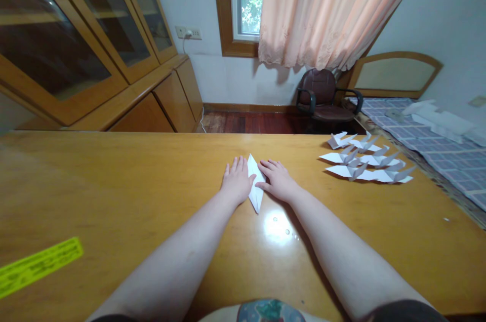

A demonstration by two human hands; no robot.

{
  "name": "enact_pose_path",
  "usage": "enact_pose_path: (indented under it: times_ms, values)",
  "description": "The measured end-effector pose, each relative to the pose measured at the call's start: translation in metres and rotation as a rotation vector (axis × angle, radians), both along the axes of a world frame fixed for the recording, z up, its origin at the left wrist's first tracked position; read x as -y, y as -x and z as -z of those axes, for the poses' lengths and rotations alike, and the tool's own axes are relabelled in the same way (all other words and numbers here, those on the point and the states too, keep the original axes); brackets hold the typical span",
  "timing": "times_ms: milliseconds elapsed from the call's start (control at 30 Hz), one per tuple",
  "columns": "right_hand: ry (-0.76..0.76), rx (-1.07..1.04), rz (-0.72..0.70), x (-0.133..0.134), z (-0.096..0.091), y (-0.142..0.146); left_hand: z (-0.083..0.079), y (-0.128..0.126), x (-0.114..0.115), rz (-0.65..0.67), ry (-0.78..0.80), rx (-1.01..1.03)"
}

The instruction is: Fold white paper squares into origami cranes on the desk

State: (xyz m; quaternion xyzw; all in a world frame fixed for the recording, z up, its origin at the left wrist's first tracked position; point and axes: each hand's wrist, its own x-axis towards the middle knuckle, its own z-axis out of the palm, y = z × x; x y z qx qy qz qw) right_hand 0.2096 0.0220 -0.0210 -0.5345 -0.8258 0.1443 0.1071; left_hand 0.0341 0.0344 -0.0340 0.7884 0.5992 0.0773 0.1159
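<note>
A folded white paper piece (255, 184), long and pointed at both ends, lies on the wooden table (114, 185) in front of me. My left hand (237, 180) rests flat on the table at the paper's left edge, fingers stretched out, thumb touching the paper. My right hand (278, 179) lies flat at the paper's right side, fingers extended and pressing on its edge. Neither hand lifts the paper.
Several finished white paper cranes (366, 162) stand in a group at the right of the table. A yellow-green strip (38, 265) lies at the near left. Beyond the table are a wooden cabinet (94, 48), a dark chair (324, 96) and a bed (436, 139).
</note>
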Motion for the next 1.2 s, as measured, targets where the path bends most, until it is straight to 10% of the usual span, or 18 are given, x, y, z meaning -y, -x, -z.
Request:
enact_pose_path:
  times_ms: [633, 1200]
  values:
    - [-0.053, -0.074, 0.277, -0.010, 0.004, -0.010, -0.008, 0.007, -0.013, -0.059, -0.018, 0.134]
    - [-0.092, -0.240, -0.096, -0.004, -0.001, -0.006, -0.012, 0.009, -0.015, -0.082, -0.028, 0.337]
